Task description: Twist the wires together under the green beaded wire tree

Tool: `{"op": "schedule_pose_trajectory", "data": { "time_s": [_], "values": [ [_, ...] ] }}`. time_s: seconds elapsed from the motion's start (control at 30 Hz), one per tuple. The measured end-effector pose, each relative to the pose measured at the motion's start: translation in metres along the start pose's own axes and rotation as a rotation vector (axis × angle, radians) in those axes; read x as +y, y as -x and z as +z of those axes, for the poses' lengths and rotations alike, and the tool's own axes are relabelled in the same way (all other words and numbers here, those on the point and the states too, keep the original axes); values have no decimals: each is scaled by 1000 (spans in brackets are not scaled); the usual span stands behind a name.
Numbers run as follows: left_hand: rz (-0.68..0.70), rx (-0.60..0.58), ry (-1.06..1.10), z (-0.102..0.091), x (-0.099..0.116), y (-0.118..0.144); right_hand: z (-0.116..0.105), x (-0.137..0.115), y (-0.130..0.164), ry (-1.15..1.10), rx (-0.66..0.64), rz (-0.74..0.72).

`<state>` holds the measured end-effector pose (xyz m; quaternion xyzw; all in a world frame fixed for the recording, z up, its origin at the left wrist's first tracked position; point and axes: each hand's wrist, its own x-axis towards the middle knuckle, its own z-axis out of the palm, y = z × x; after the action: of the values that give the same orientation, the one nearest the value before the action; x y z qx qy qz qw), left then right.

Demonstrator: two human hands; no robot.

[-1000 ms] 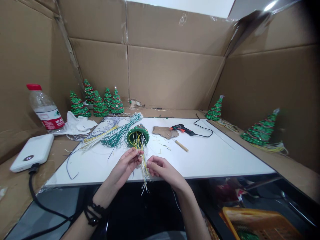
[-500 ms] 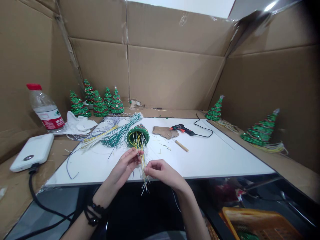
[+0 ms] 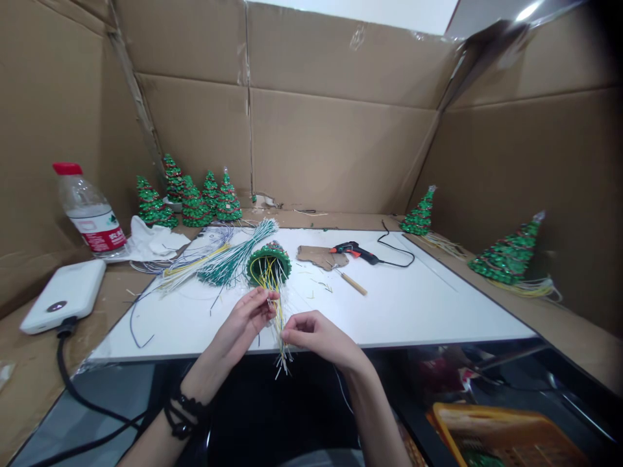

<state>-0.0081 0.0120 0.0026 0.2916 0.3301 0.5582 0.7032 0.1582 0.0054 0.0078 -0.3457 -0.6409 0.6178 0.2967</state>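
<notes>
A small green Christmas tree (image 3: 269,254) lies on its side on the white board, its hollow base facing me. White and yellow wires (image 3: 279,318) spill from that opening toward the table's front edge. My left hand (image 3: 249,316) is closed, pinching the wires just below the tree's base. Lower down, my right hand (image 3: 314,334) pinches the same strands between thumb and forefinger. To the left of the tree rests a bundle of green and white wires (image 3: 236,256).
Beyond the tree are a cardboard scrap (image 3: 318,257), a glue gun (image 3: 355,250) and a wooden-handled tool (image 3: 354,283). Finished-looking trees (image 3: 195,204) stand at back left, two more at right. A bottle (image 3: 95,220) and white power bank (image 3: 63,295) sit left; an orange basket (image 3: 506,415) is below right.
Almost nothing differs. My right hand has shifted very slightly to the right along the wires; the left hand and the tree stay in place.
</notes>
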Motion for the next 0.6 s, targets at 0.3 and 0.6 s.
{"op": "schedule_pose_trajectory", "data": {
  "time_s": [0.3,0.6],
  "values": [
    [2,-18,9,0,0,1,-1,-1,2,15,-25,32],
    [21,12,21,1,-1,-2,-4,-1,2,-143,106,-11]
  ]
}}
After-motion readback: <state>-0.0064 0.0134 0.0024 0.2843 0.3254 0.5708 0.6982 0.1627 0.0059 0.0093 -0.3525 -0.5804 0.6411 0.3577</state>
